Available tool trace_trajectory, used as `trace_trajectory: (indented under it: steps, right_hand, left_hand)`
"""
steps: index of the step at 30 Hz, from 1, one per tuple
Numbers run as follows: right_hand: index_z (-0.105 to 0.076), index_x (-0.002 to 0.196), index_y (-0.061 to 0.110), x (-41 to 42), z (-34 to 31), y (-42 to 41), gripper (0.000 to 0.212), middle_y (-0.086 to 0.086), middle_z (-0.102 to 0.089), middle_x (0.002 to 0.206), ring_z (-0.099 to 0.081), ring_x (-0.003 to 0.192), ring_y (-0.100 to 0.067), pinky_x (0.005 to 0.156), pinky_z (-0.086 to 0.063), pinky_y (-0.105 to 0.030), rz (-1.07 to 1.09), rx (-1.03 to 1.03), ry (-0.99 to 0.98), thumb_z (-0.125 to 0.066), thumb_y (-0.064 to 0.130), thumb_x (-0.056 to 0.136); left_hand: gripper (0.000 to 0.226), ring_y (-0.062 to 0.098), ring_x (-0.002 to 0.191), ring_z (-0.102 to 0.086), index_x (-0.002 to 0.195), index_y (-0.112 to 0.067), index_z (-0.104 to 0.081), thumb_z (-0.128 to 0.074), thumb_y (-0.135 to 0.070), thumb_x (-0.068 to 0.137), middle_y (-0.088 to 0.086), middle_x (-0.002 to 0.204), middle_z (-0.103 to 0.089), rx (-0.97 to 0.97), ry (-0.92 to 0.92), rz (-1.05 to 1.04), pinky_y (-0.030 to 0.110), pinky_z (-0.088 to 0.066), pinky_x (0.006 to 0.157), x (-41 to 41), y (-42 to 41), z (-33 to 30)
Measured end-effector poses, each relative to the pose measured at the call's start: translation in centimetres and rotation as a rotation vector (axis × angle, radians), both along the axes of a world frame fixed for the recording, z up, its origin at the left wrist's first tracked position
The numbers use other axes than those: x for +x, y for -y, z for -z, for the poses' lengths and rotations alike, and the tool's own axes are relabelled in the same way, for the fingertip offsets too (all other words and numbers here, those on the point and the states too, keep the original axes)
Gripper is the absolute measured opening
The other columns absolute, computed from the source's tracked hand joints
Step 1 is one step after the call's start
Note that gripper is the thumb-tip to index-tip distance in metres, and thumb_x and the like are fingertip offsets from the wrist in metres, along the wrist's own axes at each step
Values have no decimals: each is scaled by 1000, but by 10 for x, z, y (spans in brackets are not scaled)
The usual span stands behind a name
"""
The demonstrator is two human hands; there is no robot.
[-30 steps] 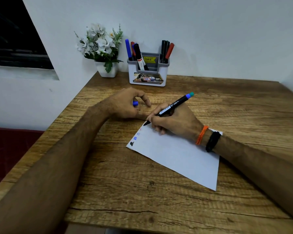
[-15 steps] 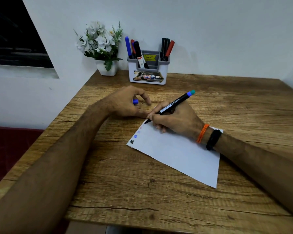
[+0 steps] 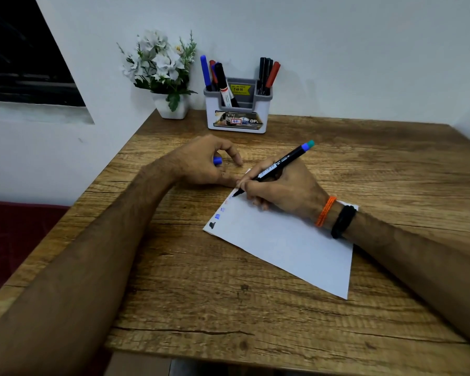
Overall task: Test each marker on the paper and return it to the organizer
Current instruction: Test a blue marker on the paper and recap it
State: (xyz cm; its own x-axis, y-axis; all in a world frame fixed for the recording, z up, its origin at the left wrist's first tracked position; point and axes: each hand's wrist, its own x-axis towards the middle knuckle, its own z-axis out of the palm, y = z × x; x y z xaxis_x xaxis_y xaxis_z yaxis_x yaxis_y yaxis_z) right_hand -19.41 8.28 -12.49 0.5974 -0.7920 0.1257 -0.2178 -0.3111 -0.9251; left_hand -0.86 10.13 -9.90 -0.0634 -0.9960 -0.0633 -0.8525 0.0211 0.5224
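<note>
Paper (image 3: 288, 245), white, flat on wooden table (image 3: 228, 308); small colour swatches along left edge. Right hand (image 3: 280, 189) on paper's far corner, gripping black marker (image 3: 277, 165), tip touching sheet. Left hand (image 3: 201, 162) just left of paper, fingers curled round blue cap (image 3: 217, 160). Organizer (image 3: 238, 112) beyond paper against wall, holding other markers (image 3: 266, 74). Flower pot (image 3: 171, 105) left of organizer.

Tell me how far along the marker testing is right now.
Partly done. The paper already carries a row of test marks along its left edge, so several markers look tested. In hand: the right hand presses a black marker tip to the sheet while the left hand holds its blue cap. Left: capping it and returning it to the organizer; which markers there remain untested is unclear.
</note>
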Motion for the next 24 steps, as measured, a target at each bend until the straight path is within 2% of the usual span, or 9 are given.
trace_trajectory:
  steps: [4,6,9,12,14,17,20,22,24]
  right_hand:
    - [-73,83,-4,0,-1,-1,3,-6,-67,56,-59,42,-10,44,-47,-20,-16,-5,-9,-71,-1,81]
    - [-73,83,-4,0,-1,-1,4,-7,-67,56,-59,42,-10,44,-47,-20,-9,-1,-6,-71,-2,81]
    - [-73,82,-4,-1,-2,-1,3,-9,-67,58,-58,42,-10,44,-47,-20,8,4,7,-70,-2,81]
    - [-74,81,-1,0,-2,-2,3,-7,-67,57,-59,42,-9,44,-47,-20,-7,0,-8,-71,-2,81]
    - [-74,82,-2,0,-1,-2,3,-6,-67,56,-59,42,-8,43,-46,-19,-3,-2,-10,-71,-2,81]
    - [-74,82,-4,0,-1,0,4,-8,-67,57,-59,43,-9,43,-46,-19,15,-3,17,-70,-2,81]
    - [-75,82,-1,0,0,0,4,-6,-68,58,-61,45,-8,45,-48,-18,-8,-8,9,-71,0,83]
    - [-75,83,0,1,1,0,3,-5,-69,59,-62,46,-8,46,-49,-19,-26,0,-1,-72,1,84]
    - [-74,84,-1,2,2,2,3,-6,-69,60,-62,46,-9,46,-50,-19,-26,7,4,-72,1,83]
  left_hand:
    - [38,23,98,-57,108,-25,-65,-79,-32,74,2,114,-59,1,3,-13,27,-36,84,0,1,1]
    - [38,28,109,-55,108,-25,-65,-79,-33,74,4,119,-59,-4,8,-13,30,-37,88,0,1,1]
    - [39,38,117,-49,110,-22,-64,-78,-30,75,-8,110,-50,2,-9,-17,32,-37,87,-2,-1,0]
    - [37,38,116,-51,109,-23,-64,-78,-29,75,5,118,-55,-3,2,-20,28,-34,82,-2,0,0]
    - [37,35,111,-54,109,-23,-65,-78,-29,75,4,117,-55,-7,4,-24,26,-35,81,-2,-1,0]
    - [37,29,93,-58,108,-23,-65,-79,-30,74,-2,111,-54,0,-19,-19,27,-37,79,-3,-3,-1]
    - [37,40,110,-52,108,-22,-64,-78,-28,75,-3,112,-52,-3,-22,-18,29,-37,81,-2,-2,0]
    - [37,42,113,-51,109,-21,-64,-78,-27,75,5,113,-55,-3,-19,-10,31,-39,83,-2,-1,1]
    - [37,43,112,-51,110,-21,-64,-77,-27,75,0,109,-53,-2,-23,-5,31,-38,82,-2,-1,1]
